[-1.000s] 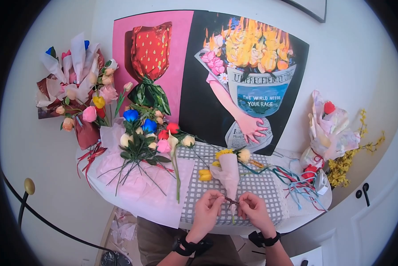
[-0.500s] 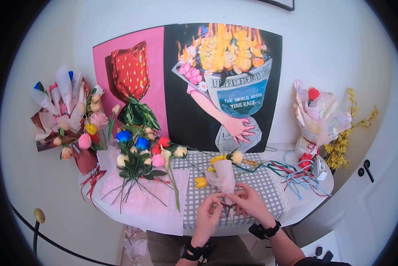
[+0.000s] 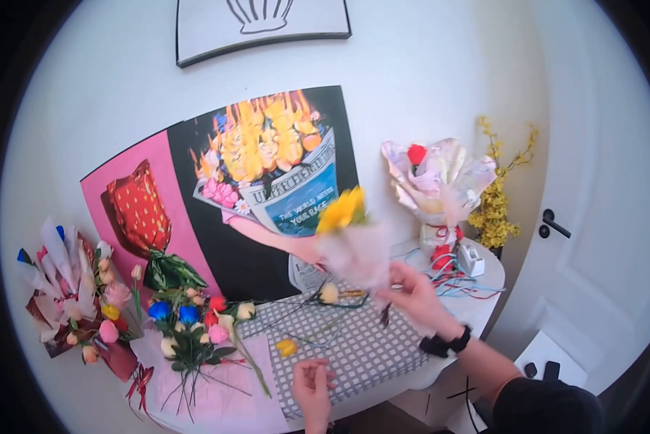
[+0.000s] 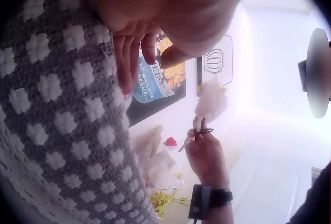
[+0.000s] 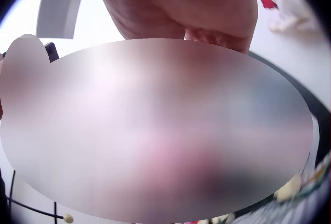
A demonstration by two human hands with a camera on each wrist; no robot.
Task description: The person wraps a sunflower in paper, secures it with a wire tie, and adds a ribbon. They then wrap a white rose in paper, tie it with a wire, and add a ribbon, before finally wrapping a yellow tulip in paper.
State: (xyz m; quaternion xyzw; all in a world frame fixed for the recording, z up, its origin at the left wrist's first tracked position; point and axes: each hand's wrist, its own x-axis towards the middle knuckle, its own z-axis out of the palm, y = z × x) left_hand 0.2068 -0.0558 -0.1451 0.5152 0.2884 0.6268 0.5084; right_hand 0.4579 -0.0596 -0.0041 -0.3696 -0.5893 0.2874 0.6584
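Observation:
My right hand point(image 3: 420, 298) grips the lower end of a small bouquet in pale pink paper point(image 3: 357, 253), raised above the table's right part. A yellow sunflower point(image 3: 342, 210) shows at its top, and a dark ribbon point(image 3: 385, 315) hangs below the fingers. The left wrist view shows that ribbon point(image 4: 200, 131) tied near the right hand point(image 4: 207, 157), under the paper point(image 4: 211, 101). My left hand point(image 3: 313, 387), fingers loosely bent and holding nothing, is over the cloth near the table's front edge. In the right wrist view the bouquet is not discernible behind a large blur.
Loose artificial flowers point(image 3: 195, 340) lie on pink paper point(image 3: 231, 401) at left. A yellow tulip point(image 3: 286, 347) and a cream rose point(image 3: 328, 293) rest on the checked cloth point(image 3: 354, 362). Ribbons point(image 3: 477, 291) and a wrapped bouquet point(image 3: 437, 181) are at right; posters point(image 3: 184, 145) stand behind.
The head view has turned right. My right hand has lifted the wrapped flower up from the cloth, its sunflower now showing. My left hand has let go of the ribbon and is apart from the bouquet.

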